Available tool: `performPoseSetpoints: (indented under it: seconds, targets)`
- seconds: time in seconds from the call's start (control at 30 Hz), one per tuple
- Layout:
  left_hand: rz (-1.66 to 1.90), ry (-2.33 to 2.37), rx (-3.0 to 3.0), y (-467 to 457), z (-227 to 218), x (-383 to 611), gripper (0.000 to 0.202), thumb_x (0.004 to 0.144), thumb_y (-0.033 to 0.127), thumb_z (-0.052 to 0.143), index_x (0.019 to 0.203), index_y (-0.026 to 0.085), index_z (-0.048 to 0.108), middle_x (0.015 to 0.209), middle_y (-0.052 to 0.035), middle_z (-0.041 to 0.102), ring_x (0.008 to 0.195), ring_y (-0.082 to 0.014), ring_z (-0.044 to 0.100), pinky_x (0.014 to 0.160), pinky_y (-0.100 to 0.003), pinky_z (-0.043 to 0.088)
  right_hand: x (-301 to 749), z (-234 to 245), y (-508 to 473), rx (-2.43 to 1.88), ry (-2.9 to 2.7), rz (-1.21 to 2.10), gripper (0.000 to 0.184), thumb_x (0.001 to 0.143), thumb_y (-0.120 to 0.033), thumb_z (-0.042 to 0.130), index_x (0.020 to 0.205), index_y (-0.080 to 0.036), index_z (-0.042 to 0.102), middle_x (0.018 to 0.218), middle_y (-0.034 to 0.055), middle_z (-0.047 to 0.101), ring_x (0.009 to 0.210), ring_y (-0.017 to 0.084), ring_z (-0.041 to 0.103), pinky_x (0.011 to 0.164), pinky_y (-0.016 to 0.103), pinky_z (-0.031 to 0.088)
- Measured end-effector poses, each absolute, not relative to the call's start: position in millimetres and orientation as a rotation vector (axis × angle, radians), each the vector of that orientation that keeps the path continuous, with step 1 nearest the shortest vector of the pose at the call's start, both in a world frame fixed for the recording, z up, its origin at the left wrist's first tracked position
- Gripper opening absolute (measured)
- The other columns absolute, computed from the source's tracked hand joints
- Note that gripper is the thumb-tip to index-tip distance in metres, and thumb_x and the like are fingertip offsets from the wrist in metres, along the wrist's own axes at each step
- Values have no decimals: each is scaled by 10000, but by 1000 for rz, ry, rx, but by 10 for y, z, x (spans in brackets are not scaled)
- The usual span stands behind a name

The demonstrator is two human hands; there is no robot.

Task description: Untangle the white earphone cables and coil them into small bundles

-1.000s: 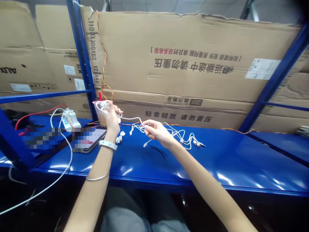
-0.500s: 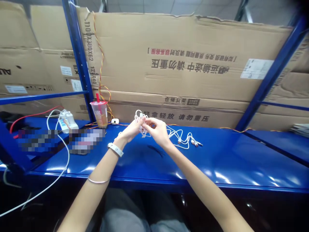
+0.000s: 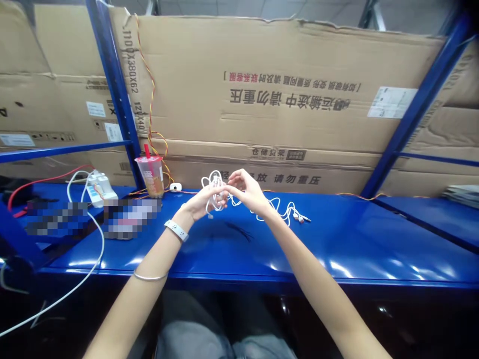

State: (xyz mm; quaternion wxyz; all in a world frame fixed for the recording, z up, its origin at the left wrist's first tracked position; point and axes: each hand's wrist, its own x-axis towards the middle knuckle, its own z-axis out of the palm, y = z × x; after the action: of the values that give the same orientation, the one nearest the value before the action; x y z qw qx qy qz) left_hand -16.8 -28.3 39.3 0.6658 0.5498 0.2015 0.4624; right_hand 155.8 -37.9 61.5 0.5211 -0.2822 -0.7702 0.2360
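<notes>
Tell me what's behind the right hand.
White cables show on both sides of the right hand, lying on the blue shelf, with printed cardboard beyond. The hand covers part of the cardboard and the shelf directly behind it; whatever lies there cannot be seen.

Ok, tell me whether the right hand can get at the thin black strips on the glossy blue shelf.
Probably yes: the strips lie uncovered on the shelf near the right hand, with nothing visible between.
</notes>
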Motion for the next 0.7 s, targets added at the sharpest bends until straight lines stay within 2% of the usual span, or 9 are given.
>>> performPoseSetpoints:
  seconds: [0.07, 0.17, 0.3, 0.43, 0.53, 0.6, 0.7]
  targets:
    - [1066, 456, 1251, -288, 392, -166, 269, 733, 221, 724, 952, 161, 580, 715, 5, 627, 600, -106, 625, 592, -222, 517, 1587, 607, -352, -667, -1886, 666, 283, 787, -387, 642, 963, -183, 558, 898, 33, 641, 815, 156, 611, 744, 294, 481]
    - [1137, 482, 1203, -270, 393, -150, 219, 760, 237, 699, 934, 159, 591, 748, -6, 650, 654, -127, 654, 641, -249, 541, 1592, 585, -330, -676, -1905, 708, 271, 795, -382, 628, 966, -179, 575, 922, 39, 645, 841, 162, 618, 773, 309, 489]
    - [1373, 458, 1009, -225, 418, -117, 107, 807, 231, 646, 850, 154, 585, 743, 3, 652, 639, -102, 649, 590, -196, 516, 1524, 516, -319, -788, -1855, 663, 377, 745, -414, 684, 1012, -187, 544, 917, 28, 634, 814, 162, 607, 753, 321, 492]
    - [1536, 441, 905, -225, 457, -89, 153, 880, 311, 554, 880, 162, 588, 848, -22, 673, 792, -125, 662, 697, -228, 528, 1412, 414, -331, -826, -1867, 982, 467, 761, -428, 684, 1108, -182, 494, 954, 51, 658, 860, 175, 625, 774, 337, 494]
    - [1592, 444, 964, -231, 446, -66, 232, 904, 404, 500, 911, 186, 579, 982, -34, 671, 883, -127, 640, 705, -218, 510, 1330, 335, -339, -731, -1844, 1217, 523, 771, -370, 700, 1186, -189, 438, 926, 37, 679, 881, 164, 636, 836, 339, 480]
    - [1626, 430, 1019, -224, 420, -52, 257, 884, 455, 519, 904, 204, 567, 1027, -24, 661, 914, -125, 624, 713, -211, 501, 1284, 287, -336, -681, -1817, 1278, 538, 756, -348, 720, 1183, -194, 431, 882, 17, 682, 835, 148, 640, 797, 309, 485]
    - [1657, 466, 1125, -210, 391, -40, 297, 840, 502, 571, 905, 212, 568, 1001, -19, 658, 900, -124, 615, 713, -205, 491, 1252, 253, -334, -648, -1829, 1289, 580, 739, -356, 731, 1196, -203, 410, 742, -26, 663, 687, 132, 629, 633, 255, 470]
